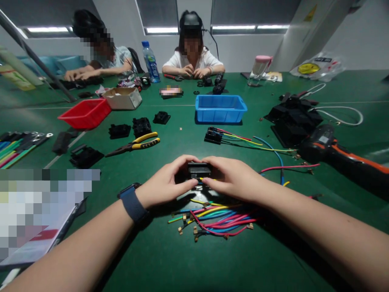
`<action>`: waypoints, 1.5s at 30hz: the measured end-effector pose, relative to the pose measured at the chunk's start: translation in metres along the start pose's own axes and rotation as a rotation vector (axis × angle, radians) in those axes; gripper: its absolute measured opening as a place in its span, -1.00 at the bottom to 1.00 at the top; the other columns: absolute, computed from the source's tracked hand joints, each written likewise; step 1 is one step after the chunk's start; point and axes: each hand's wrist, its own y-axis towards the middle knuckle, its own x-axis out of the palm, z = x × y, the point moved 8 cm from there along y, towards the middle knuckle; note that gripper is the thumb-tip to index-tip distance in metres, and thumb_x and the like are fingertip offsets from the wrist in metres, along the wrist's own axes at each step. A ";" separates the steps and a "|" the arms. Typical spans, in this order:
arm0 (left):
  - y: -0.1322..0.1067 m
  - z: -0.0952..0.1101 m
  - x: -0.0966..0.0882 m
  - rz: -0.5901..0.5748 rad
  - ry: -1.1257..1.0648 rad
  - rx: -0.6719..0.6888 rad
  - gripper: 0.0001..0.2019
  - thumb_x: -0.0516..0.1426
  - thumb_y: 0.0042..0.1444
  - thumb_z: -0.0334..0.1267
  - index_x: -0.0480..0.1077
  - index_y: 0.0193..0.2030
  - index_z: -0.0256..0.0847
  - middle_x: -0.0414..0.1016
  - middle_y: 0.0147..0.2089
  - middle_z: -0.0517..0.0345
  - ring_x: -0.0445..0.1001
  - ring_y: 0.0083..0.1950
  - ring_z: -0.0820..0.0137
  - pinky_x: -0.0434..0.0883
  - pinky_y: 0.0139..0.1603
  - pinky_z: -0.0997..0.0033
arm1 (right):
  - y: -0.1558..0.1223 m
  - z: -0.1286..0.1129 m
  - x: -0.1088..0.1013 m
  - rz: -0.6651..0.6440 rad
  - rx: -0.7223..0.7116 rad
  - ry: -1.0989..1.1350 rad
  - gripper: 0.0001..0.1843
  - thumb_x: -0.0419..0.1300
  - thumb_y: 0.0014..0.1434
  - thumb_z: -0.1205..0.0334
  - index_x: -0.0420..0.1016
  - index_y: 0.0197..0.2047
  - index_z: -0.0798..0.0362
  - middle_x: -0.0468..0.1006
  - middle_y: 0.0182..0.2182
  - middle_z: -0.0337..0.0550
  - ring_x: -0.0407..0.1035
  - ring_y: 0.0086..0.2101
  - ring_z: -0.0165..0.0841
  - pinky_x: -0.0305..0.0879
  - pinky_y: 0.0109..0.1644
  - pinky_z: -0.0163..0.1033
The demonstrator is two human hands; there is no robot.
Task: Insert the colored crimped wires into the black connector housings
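Observation:
Between both hands, just above the green table, is a black plastic housing [199,169]. My left hand [165,182], with a dark watch band on its wrist, grips the housing's left side between thumb and fingers. My right hand [234,176] grips its right side, the thumb pressing near a yellow wire at the lower edge. Below the hands lies a bundle of coloured wires [219,217] with brass terminals. Beyond them sits another black housing [213,136] with red, yellow and green wires coming out of it.
Yellow-handled pliers [136,142] lie left of centre near several black housings [142,125]. A blue bin [221,115], a red bin [86,114] and a white box [124,99] stand farther back. At right lies a black-and-orange power tool [343,154]. Two people sit across the table.

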 end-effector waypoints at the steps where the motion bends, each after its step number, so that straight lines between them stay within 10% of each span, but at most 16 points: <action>1: 0.000 0.000 -0.001 0.004 0.011 -0.001 -0.62 0.11 0.14 -0.23 0.18 0.09 -0.21 0.39 0.04 0.02 0.40 0.06 0.35 0.34 0.11 0.30 | 0.000 0.001 0.000 0.009 0.011 -0.002 -0.61 0.09 0.17 0.07 0.35 0.03 0.06 0.53 -0.21 -0.08 0.38 -0.29 -0.31 0.20 -0.28 -0.27; 11: 0.002 0.008 -0.007 0.034 0.295 0.033 -0.62 0.11 0.11 -0.15 0.31 0.07 -0.20 0.51 -0.06 0.09 0.48 -0.11 0.35 0.40 -0.09 0.40 | -0.001 0.006 0.000 0.027 0.078 0.060 -0.59 0.12 0.11 0.09 0.20 0.01 0.00 0.49 -0.32 -0.18 0.29 -0.47 -0.41 0.08 -0.42 -0.33; 45: 0.002 -0.011 0.007 -0.059 -0.157 -0.177 -0.56 0.13 0.07 -0.24 0.19 0.10 -0.22 0.38 -0.17 0.13 0.36 -0.22 0.41 0.34 -0.24 0.41 | -0.002 0.019 0.015 -0.113 0.258 0.519 -0.66 0.13 0.06 0.26 0.18 -0.07 -0.03 0.42 -0.41 -0.29 0.23 -0.47 -0.44 0.15 -0.43 -0.34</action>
